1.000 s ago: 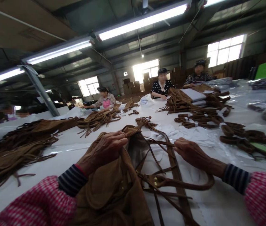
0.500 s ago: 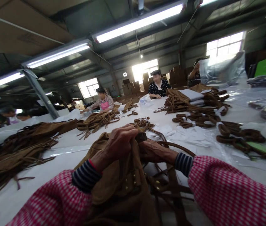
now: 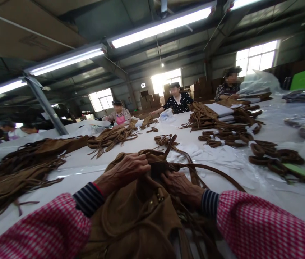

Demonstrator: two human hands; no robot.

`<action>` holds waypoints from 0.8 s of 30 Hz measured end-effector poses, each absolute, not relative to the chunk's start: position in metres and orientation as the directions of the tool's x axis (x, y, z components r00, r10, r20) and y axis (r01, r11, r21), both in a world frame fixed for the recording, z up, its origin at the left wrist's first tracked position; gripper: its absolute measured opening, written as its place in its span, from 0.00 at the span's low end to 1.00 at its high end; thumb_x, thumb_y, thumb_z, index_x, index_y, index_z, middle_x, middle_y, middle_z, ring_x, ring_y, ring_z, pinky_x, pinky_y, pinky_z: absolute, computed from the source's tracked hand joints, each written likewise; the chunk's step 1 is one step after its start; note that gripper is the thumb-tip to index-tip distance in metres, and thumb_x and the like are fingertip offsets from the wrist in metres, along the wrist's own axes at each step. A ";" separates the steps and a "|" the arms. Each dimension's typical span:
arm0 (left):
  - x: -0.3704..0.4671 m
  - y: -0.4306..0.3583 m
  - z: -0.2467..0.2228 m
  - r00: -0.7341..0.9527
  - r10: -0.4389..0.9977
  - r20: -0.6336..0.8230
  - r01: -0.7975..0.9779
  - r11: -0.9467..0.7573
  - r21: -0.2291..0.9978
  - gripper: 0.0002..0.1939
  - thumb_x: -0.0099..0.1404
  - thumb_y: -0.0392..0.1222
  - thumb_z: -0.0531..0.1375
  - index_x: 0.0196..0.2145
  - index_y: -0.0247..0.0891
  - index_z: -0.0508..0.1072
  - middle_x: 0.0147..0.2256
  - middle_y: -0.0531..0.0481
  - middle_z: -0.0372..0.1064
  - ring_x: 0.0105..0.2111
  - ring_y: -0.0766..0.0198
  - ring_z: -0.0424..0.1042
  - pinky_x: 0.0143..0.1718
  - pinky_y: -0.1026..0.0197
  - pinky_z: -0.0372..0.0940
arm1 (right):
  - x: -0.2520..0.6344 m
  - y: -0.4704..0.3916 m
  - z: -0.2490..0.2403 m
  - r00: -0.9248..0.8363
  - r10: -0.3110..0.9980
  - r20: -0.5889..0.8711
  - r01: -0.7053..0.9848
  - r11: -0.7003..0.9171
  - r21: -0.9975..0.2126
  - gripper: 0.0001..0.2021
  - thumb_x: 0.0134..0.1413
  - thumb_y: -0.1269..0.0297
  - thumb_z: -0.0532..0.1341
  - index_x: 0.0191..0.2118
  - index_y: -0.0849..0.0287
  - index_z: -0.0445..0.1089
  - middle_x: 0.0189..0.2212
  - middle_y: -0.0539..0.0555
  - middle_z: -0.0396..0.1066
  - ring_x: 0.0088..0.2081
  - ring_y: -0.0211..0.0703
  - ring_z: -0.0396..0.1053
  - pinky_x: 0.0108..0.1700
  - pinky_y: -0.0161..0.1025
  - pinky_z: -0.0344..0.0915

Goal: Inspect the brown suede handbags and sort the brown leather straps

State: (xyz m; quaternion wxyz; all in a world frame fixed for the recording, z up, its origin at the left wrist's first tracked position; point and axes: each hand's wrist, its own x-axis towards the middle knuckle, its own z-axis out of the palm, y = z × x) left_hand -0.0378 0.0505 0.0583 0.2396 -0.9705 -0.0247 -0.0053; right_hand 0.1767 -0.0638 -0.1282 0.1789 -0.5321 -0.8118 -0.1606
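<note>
Brown cloth makes up the bag, which lies on the white table with its top between the two hands: the left hand is closed on the upper edge, while the right hand has its fingers bent against the dark opening, though whether they pinch it I cannot tell. Right of the bag curves a long strap, with white pieces beyond it; farther past the bag, a person in a dotted top reaches an arm sideways.
</note>
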 end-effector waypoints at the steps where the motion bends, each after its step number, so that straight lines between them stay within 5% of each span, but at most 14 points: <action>1: -0.050 0.059 0.058 0.995 0.083 0.059 0.100 -0.881 -0.463 0.09 0.73 0.33 0.56 0.33 0.40 0.67 0.33 0.50 0.70 0.37 0.59 0.68 0.37 0.58 0.58 | 0.177 -0.062 -0.127 -0.379 0.806 0.455 0.921 0.375 0.104 0.26 0.69 0.73 0.51 0.70 0.63 0.55 0.64 0.72 0.62 0.63 0.61 0.64 0.62 0.56 0.63; 4: -0.083 0.073 0.058 0.960 0.239 0.148 0.279 -0.877 -0.391 0.10 0.70 0.29 0.55 0.31 0.39 0.68 0.33 0.51 0.70 0.33 0.62 0.69 0.34 0.60 0.57 | 0.173 -0.053 -0.116 -0.361 0.844 0.397 0.929 0.364 0.072 0.22 0.69 0.72 0.51 0.66 0.62 0.59 0.60 0.69 0.68 0.59 0.57 0.70 0.58 0.51 0.65; 7: -0.101 0.069 0.063 0.901 0.390 0.188 0.429 -0.863 -0.265 0.11 0.66 0.27 0.52 0.30 0.39 0.69 0.31 0.53 0.70 0.29 0.64 0.68 0.31 0.62 0.55 | 0.165 -0.045 -0.100 -0.221 0.930 0.292 0.960 0.261 -0.103 0.19 0.67 0.67 0.55 0.60 0.64 0.63 0.46 0.66 0.76 0.44 0.53 0.77 0.45 0.44 0.69; 11: -0.080 0.046 0.074 0.856 0.505 0.107 0.516 -0.830 -0.213 0.10 0.72 0.39 0.53 0.35 0.42 0.73 0.29 0.54 0.71 0.29 0.62 0.70 0.30 0.61 0.54 | 0.169 -0.040 -0.085 -0.077 0.967 0.243 0.930 0.158 -0.333 0.28 0.63 0.65 0.55 0.65 0.72 0.55 0.43 0.68 0.77 0.43 0.54 0.76 0.43 0.44 0.68; 14: -0.045 0.028 0.065 0.901 0.426 0.077 0.426 -0.839 -0.339 0.16 0.75 0.51 0.54 0.34 0.41 0.73 0.27 0.51 0.70 0.30 0.59 0.70 0.34 0.58 0.58 | 0.185 -0.037 -0.079 -0.031 0.974 0.224 0.769 0.166 -0.617 0.31 0.60 0.66 0.54 0.67 0.73 0.52 0.42 0.66 0.77 0.42 0.52 0.76 0.40 0.42 0.69; 17: -0.020 0.020 0.041 0.967 0.239 0.084 0.251 -0.850 -0.463 0.06 0.72 0.42 0.58 0.40 0.38 0.74 0.33 0.47 0.72 0.38 0.54 0.70 0.48 0.50 0.61 | 0.201 -0.033 -0.077 -0.039 0.996 0.086 0.400 0.095 -0.912 0.33 0.58 0.64 0.54 0.69 0.63 0.49 0.38 0.57 0.78 0.27 0.41 0.74 0.24 0.34 0.64; 20: -0.014 0.021 0.023 0.994 0.100 0.037 0.106 -0.894 -0.435 0.12 0.66 0.31 0.59 0.47 0.38 0.71 0.44 0.44 0.72 0.47 0.53 0.68 0.57 0.44 0.55 | 0.206 -0.029 -0.079 -0.017 1.000 -0.004 0.137 -0.001 -0.991 0.33 0.59 0.61 0.55 0.69 0.59 0.47 0.34 0.52 0.79 0.20 0.37 0.71 0.18 0.30 0.58; 24: -0.022 0.029 0.015 0.992 0.117 -0.056 0.103 -0.972 -0.211 0.09 0.64 0.30 0.62 0.40 0.43 0.72 0.43 0.51 0.74 0.50 0.55 0.66 0.49 0.50 0.55 | 0.200 -0.031 -0.081 0.043 0.998 0.039 0.147 0.032 -0.989 0.32 0.58 0.64 0.57 0.67 0.62 0.50 0.29 0.50 0.76 0.22 0.39 0.73 0.21 0.30 0.61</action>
